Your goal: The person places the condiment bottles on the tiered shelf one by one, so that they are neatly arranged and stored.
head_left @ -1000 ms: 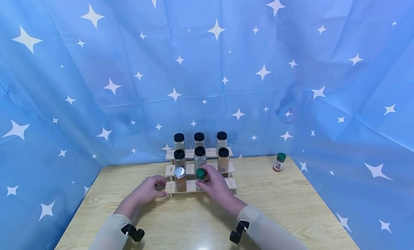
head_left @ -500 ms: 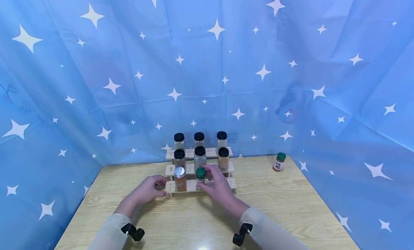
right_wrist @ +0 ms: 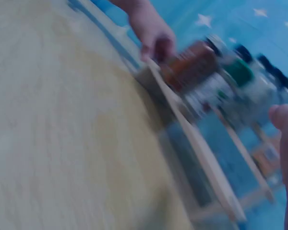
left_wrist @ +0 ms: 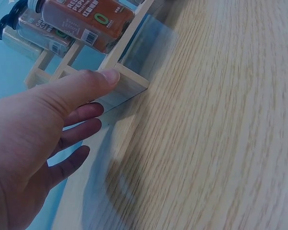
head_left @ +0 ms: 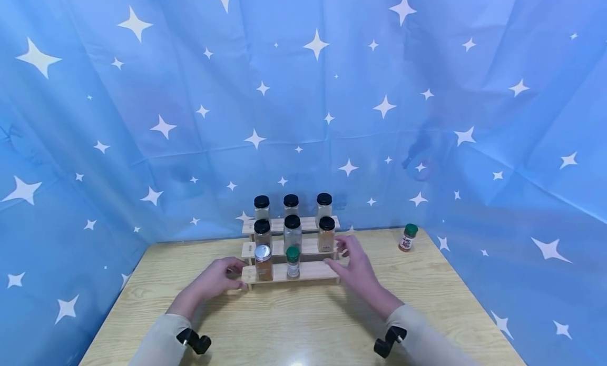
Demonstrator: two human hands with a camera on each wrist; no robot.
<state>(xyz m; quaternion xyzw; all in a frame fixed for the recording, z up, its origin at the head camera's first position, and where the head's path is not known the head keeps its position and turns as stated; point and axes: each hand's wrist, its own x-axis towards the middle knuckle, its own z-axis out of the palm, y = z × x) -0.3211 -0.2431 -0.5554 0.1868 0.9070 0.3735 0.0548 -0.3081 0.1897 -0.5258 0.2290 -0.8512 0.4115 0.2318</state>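
A three-step wooden spice rack stands on the table. On its lowest step are an orange-brown spice jar with a silver lid and a smaller green-capped spice jar, both upright. My left hand holds the rack's left end, the thumb lying at the front corner in the left wrist view; its index finger is hidden there. My right hand is beside the rack's right end, fingers apart and holding nothing. The right wrist view is blurred.
Several black-lidded jars stand on the upper steps, including one with tan contents. Another green-capped jar stands at the table's back right. A blue star-patterned curtain hangs behind the table.
My right hand has let go of the green-capped jar and moved right, leaving it upright on the lowest step. The left hand has stayed at the rack's left end.
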